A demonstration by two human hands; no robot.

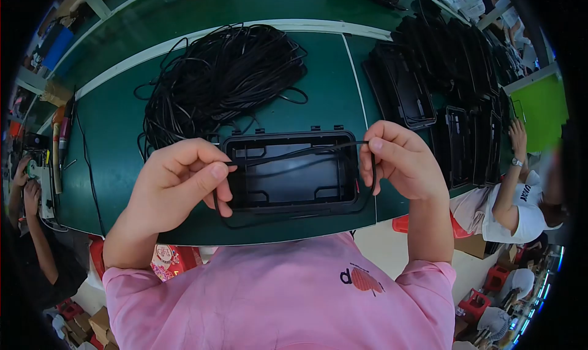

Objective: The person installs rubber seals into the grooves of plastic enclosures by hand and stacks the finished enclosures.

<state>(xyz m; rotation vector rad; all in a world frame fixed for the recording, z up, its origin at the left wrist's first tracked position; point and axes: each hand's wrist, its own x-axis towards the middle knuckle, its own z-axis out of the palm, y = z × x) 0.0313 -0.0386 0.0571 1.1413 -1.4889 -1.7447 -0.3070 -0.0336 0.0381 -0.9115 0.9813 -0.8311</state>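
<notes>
Left hand: the left hand (pixel 184 181) pinches the black cord (pixel 331 147) between thumb and forefinger, other fingers curled, just over the left end of the box.
Right hand: the right hand (pixel 401 160) grips the same cord between thumb and forefinger, by the box's right end.
Black cord: strung between the two hands above the box, with a slack length hanging in a loop toward the person.
Black box: the black box (pixel 278 181) lies on the worktop (pixel 184 233) near its close edge, open side up, hinge lugs along the far rim and a small red spot at the right.
Cord heap: a big tangled cord heap (pixel 226 74) sits beyond the box and to its left.
Other boxes: more black boxes (pixel 411 90) are piled to the right, some with their hollow insides showing.
Left end: slim tools (pixel 57 148) lie at the worktop's left end, and a thin dark cable (pixel 89 160) runs beside them.
Others in the room: a co-worker in white (pixel 523 206) at the right wears a wristwatch (pixel 517 162); a co-worker in black (pixel 46 252) works at the far left.
</notes>
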